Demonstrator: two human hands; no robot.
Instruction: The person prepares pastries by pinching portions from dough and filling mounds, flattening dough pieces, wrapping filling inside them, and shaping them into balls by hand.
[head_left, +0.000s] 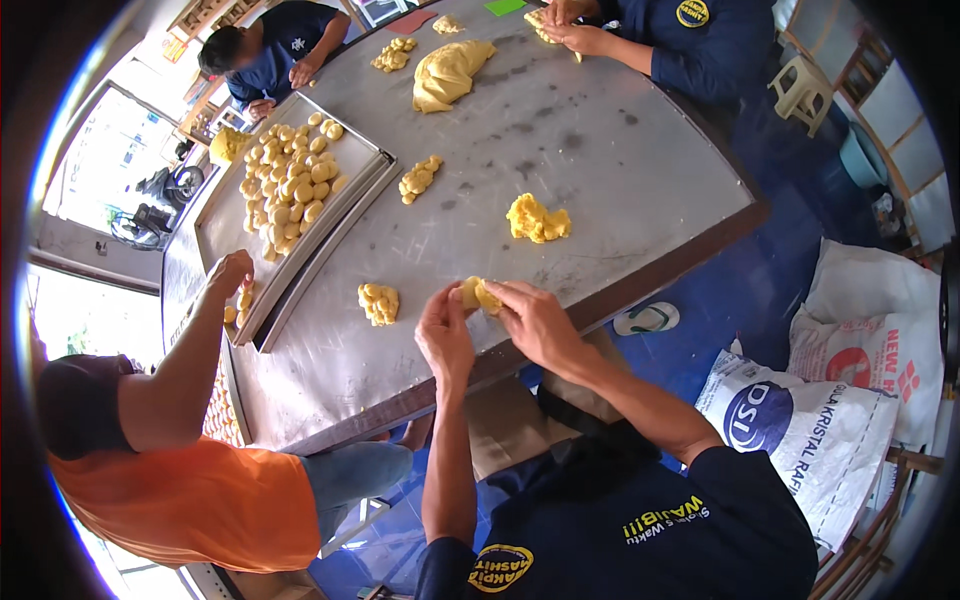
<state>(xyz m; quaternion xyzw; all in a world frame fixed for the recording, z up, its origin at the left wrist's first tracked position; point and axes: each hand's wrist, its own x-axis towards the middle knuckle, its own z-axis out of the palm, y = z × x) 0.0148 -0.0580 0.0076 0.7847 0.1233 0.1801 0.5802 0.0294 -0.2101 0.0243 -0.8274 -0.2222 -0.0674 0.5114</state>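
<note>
Small bakery workshop: steel table [600,150], dough-ball tray [215,235] (sugar sacks [800,440] nearby).

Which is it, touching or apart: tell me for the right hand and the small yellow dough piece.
Touching. The head view shows the right hand pinching the dough piece, with the left hand on its other side.

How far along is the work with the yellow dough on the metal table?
Done: the tray holds many shaped yellow pieces, and a small pile lies near the person. In hand: the left hand and right hand pinch one dough piece. Left: a loose lump and a big mass remain unshaped.
</note>
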